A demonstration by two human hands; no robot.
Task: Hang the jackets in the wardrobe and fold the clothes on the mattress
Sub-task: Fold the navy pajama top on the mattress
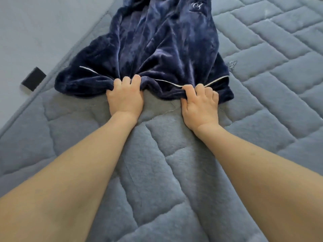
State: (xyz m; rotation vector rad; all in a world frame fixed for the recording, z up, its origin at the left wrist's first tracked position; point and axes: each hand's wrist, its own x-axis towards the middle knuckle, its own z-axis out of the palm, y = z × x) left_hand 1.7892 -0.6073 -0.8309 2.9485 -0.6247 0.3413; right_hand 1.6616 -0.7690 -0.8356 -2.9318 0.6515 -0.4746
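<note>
Your left hand [125,97] is curled tight, fingers bunched into the near edge of the dark navy plush velvet garment with thin white piping [157,46], gripping a fold of it against the bed. Your right hand [200,103] does the same just beside it, fingers hooked over the same near edge where the white piping runs, with cloth gathered under the knuckles. Both palms face down and both bare forearms reach straight out from you.

The garment lies spread on the grey-blue quilted mattress with stitched rectangular panels [174,172], stretching away from your hands, rumpled, with a small pale embroidered emblem [195,5] at its far end. Its left part sits close to the mattress edge. A small flat black rectangular object [33,78] lies on the pale floor [35,32] beside the mattress, apart from the garment.
</note>
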